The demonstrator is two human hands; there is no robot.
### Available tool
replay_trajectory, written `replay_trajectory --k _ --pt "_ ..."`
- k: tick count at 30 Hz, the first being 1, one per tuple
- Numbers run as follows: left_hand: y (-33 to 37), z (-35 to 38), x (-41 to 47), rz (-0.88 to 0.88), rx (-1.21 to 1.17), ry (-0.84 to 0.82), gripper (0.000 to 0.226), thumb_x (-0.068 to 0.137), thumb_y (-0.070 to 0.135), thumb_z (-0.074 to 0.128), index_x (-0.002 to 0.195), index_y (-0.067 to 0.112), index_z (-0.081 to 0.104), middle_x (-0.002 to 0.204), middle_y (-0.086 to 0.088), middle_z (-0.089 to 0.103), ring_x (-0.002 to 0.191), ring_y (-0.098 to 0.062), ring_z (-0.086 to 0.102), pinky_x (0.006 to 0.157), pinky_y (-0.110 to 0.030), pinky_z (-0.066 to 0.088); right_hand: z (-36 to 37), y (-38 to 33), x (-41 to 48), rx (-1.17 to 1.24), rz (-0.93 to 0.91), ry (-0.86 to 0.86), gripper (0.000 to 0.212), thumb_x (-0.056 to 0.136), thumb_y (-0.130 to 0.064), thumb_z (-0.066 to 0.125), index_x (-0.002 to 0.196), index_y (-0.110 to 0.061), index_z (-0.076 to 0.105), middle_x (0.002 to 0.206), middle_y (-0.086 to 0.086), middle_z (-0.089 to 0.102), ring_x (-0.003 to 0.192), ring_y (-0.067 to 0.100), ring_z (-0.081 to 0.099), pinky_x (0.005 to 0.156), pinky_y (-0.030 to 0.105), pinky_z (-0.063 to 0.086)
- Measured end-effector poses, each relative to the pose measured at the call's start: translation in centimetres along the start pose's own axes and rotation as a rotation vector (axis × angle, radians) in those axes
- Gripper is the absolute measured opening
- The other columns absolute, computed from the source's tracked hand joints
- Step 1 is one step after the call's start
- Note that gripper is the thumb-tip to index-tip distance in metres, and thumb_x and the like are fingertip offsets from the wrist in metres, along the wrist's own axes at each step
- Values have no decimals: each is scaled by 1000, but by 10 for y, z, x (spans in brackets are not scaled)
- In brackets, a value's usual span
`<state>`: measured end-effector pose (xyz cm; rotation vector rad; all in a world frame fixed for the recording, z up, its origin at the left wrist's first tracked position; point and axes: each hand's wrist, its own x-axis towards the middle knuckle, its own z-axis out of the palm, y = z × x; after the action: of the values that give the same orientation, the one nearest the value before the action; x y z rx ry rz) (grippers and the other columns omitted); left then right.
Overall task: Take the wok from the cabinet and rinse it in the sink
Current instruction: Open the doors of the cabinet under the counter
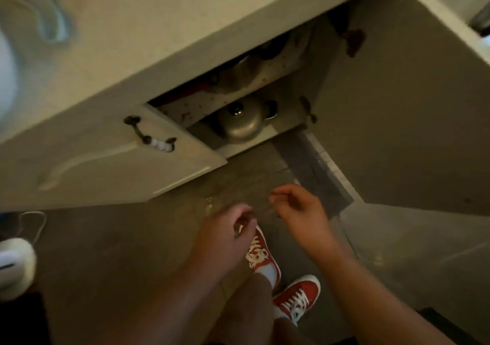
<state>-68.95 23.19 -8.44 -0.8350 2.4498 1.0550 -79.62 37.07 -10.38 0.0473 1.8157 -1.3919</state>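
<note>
The lower cabinet [289, 111] stands open under the pale countertop [164, 26]. On its bottom shelf sits a domed metal lid with a knob [240, 121]. More dark cookware [246, 63] rests on the shelf above, half hidden by the counter edge, and I cannot tell which piece is the wok. My left hand [228, 228] and my right hand [299, 206] hover side by side in front of the opening, above the floor. Both hold nothing, with fingers loosely curled.
The right cabinet door [403, 121] swings wide open; the left door [111, 164], with a dark handle [148, 135], is slightly ajar. My red sneakers [267, 262] stand on the grey floor. A white appliance with a cord [13, 265] lies at the left.
</note>
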Motion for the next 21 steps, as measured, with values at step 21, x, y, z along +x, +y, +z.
replay_trajectory --k 21 --pt "-40 -79 85 -253 -695 670 48 86 20 72 119 40 45 120 16 57 94 30 49 70 4 40 139 -91 160 -345 -145 -389 68 81 10 65 143 -10 47 142 9 55 128 24 52 105 43 47"
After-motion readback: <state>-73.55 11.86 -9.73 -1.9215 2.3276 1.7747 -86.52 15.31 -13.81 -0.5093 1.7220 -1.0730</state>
